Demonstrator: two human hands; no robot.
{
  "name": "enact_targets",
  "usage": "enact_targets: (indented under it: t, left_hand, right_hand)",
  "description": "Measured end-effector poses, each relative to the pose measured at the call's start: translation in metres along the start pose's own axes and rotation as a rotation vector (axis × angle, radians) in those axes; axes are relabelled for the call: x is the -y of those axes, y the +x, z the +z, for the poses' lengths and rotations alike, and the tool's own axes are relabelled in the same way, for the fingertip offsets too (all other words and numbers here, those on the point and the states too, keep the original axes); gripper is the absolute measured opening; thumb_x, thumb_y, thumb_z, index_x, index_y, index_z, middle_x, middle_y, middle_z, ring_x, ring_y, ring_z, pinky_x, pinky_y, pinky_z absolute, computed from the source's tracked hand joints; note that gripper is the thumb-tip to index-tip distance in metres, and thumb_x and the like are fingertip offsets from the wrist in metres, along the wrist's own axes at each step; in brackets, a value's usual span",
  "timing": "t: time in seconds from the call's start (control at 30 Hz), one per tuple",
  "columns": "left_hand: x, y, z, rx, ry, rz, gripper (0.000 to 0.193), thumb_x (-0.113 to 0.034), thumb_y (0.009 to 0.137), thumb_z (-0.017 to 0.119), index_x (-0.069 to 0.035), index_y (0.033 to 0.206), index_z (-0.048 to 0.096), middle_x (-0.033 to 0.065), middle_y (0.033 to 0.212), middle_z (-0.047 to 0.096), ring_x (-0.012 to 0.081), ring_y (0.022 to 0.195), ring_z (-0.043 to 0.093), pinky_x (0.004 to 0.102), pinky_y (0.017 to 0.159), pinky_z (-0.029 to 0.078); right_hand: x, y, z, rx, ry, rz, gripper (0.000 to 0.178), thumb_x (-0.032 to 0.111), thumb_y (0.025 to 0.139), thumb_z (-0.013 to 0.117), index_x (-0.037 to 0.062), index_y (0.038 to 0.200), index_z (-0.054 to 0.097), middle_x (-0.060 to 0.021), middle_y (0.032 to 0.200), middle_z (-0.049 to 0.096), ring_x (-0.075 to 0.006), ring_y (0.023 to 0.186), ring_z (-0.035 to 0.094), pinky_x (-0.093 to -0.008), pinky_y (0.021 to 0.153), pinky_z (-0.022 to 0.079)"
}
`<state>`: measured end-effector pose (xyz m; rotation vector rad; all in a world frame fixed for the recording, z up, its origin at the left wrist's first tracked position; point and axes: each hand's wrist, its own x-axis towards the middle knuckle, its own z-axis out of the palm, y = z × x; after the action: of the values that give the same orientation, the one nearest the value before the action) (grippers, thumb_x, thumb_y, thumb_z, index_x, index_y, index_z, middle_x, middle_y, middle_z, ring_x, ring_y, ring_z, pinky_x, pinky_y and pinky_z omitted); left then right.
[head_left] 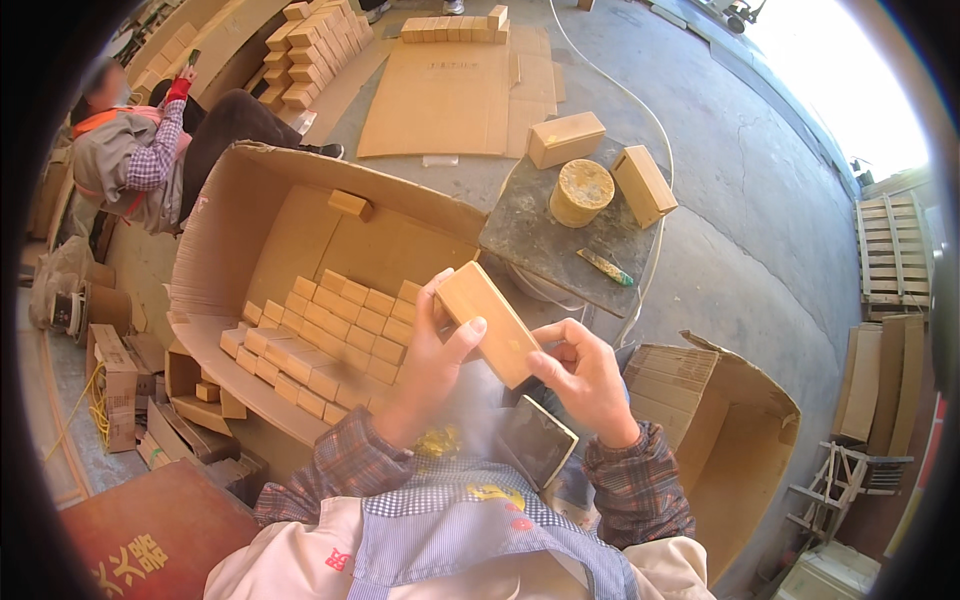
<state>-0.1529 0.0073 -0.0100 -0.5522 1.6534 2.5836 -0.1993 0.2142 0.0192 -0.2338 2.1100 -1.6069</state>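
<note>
A pale rectangular wooden block [490, 322] is held up tilted in front of me. My left hand [436, 345] grips its left side, thumb on the top face and fingers behind. At its lower right end my right hand [580, 375] pinches the corner between thumb and curled fingers. Below the block, by my lap, leans a dark flat panel [537, 442] with a pale edge. To the left stands a large open cardboard box [270, 215], where rows of similar wooden blocks [345, 315] lie packed. One single block [350, 205] rests apart near its far side.
A dark worktable [520, 235] ahead bears a round yellowish-topped container [582, 193], two wooden boxes [567, 139] and a narrow green-ended tool [605, 266]. Another open carton [740, 440] stands right. Far left sits a person [140, 160]; stacked blocks [315, 50] rise behind.
</note>
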Motion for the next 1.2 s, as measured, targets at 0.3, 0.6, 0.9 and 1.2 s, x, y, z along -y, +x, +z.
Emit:
enact_targets:
  t: [0.3, 0.6, 0.9, 1.2]
  left_hand:
    - [-0.004, -0.012, -0.005, 0.107, 0.192, 0.003, 0.073, -0.025, 0.094, 0.072, -0.011, 0.156, 0.036, 0.0134, 0.143, 0.054, 0.023, 0.128, 0.057, 0.0377, 0.096, 0.059]
    - [-0.008, -0.015, -0.022, 0.082, 0.181, -0.086, 0.071, -0.023, 0.097, 0.067, -0.011, 0.159, 0.035, 0.0126, 0.142, 0.056, 0.0199, 0.127, 0.057, 0.0377, 0.097, 0.058]
    - [0.0, -0.007, -0.043, 0.142, 0.338, -0.105, 0.083, -0.026, 0.096, 0.071, -0.009, 0.165, 0.028, 0.0173, 0.154, 0.046, 0.0279, 0.14, 0.048, 0.0432, 0.114, 0.043]
    - [-0.006, -0.01, -0.048, 0.198, 0.326, -0.166, 0.08, -0.023, 0.096, 0.065, -0.014, 0.166, 0.028, 0.0132, 0.147, 0.052, 0.0234, 0.134, 0.052, 0.0401, 0.111, 0.045]
  right_hand:
    - [0.0, 0.038, 0.009, -0.048, 0.046, -0.015, 0.024, 0.018, 0.092, 0.079, -0.0002, 0.083, 0.067, -0.0025, 0.074, 0.068, -0.0063, 0.068, 0.061, -0.0257, 0.061, 0.049]
    - [-0.091, 0.083, -0.062, -0.583, -0.599, -0.108, 0.018, 0.017, 0.091, 0.077, 0.0026, 0.1, 0.072, -0.0086, 0.094, 0.073, -0.0247, 0.085, 0.068, -0.0375, 0.078, 0.053]
    - [-0.122, 0.127, -0.085, -0.452, -1.114, -0.156, 0.027, 0.021, 0.084, 0.08, 0.0081, 0.105, 0.071, -0.0136, 0.106, 0.068, -0.0356, 0.106, 0.063, -0.0478, 0.09, 0.049]
    - [-0.07, 0.073, -0.05, -0.209, -0.185, -0.021, 0.015, 0.002, 0.096, 0.067, -0.002, 0.109, 0.061, -0.0052, 0.094, 0.069, -0.0115, 0.07, 0.065, -0.0276, 0.062, 0.052]
